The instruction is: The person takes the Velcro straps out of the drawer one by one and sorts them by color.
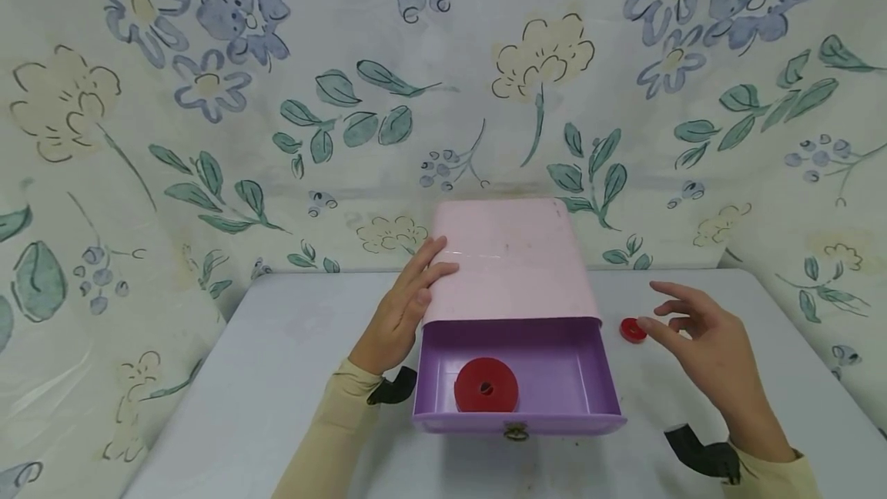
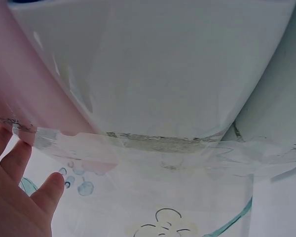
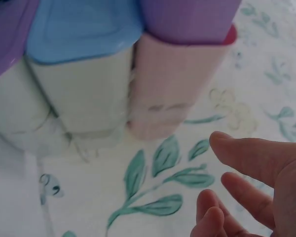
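A pink box (image 1: 513, 260) stands on the table, its purple drawer (image 1: 568, 368) slid out at the front. Inside the drawer is a large red disc (image 1: 495, 376) with a hole in its middle, near the front left. My left hand (image 1: 398, 314) rests along the box's left side, fingers extended over its edge. To the right of the box lies a small red ring (image 1: 631, 330) on the tabletop. My right hand (image 1: 707, 345) hovers beside it, thumb tip close to the ring; whether they touch, I cannot tell. Nothing shows between those fingers in the right wrist view.
A brass-coloured clasp (image 1: 516, 431) sticks out from the drawer's front. In the right wrist view, a pale container with a blue top (image 3: 86, 29) stands beside the pink one. A flower-printed sheet (image 1: 443, 98) hangs behind the white table (image 1: 277, 376).
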A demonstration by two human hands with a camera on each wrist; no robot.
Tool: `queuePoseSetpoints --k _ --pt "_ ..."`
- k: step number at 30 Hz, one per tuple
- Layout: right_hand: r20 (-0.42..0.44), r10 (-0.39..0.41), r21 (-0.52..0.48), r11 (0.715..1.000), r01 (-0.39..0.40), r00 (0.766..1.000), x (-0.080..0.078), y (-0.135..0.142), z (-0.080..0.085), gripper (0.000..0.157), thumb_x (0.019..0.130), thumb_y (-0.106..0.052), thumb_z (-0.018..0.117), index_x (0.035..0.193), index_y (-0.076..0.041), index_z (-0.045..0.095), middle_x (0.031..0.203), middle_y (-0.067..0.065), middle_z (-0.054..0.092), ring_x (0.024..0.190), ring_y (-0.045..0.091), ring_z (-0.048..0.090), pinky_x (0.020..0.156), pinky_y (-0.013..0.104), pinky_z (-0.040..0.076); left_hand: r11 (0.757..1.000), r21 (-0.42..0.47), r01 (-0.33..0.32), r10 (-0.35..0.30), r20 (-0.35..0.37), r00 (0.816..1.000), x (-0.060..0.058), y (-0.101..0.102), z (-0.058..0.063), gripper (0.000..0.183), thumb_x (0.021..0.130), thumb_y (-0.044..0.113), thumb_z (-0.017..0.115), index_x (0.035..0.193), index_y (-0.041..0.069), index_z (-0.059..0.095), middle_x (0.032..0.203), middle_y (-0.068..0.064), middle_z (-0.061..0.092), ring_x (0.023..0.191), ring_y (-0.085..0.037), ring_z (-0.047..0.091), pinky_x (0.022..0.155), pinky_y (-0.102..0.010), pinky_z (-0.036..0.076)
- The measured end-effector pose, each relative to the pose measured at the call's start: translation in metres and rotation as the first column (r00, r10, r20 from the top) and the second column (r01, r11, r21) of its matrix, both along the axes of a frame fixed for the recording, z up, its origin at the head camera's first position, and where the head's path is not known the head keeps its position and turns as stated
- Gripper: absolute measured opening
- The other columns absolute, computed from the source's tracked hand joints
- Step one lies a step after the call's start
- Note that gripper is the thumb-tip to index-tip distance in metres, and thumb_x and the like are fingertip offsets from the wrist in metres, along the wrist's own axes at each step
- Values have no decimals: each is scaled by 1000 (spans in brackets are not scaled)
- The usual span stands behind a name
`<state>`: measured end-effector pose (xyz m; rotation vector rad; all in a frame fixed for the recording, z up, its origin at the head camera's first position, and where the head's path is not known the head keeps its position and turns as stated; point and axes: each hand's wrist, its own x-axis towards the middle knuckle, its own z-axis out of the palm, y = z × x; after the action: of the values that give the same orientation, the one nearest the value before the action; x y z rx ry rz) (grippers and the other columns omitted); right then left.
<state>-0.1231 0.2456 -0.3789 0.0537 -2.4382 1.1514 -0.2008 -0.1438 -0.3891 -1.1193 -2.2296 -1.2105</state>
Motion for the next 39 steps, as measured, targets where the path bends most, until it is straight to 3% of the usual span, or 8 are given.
queuePoseSetpoints --k 6,15,28,39 --pt "-140 97 -88 990 -110 985 13 -11 17 52 81 6 80 129 -7 66 99 -11 65 80 5 60 71 9 47 1000 -3 -5 5 3 1000 0 1 -1 45 109 35 31 144 14 51 166 -4 25 154 -26 13 123 -48 14" --pt "-217 295 -68 946 -316 931 22 -29 37 63 72 18 80 130 -3 64 113 -3 64 89 8 59 77 12 49 1000 10 6 -6 2 1000 2 2 0 43 109 30 32 144 12 51 165 -6 25 154 -28 13 123 -47 14" --pt "-185 424 49 905 -423 886 23 -52 56 65 74 6 85 131 -16 65 109 -1 65 78 13 56 62 20 49 1000 5 2 -2 2 1000 2 1 0 44 109 32 32 144 13 51 165 -6 25 154 -28 12 123 -47 13" --pt "-156 559 151 828 -539 814 18 -68 67 60 74 -4 88 128 -16 66 110 -4 66 82 12 59 59 23 47 1000 14 -6 6 5 1000 1 3 -1 41 108 23 35 144 13 51 165 -6 25 154 -28 12 123 -49 14"
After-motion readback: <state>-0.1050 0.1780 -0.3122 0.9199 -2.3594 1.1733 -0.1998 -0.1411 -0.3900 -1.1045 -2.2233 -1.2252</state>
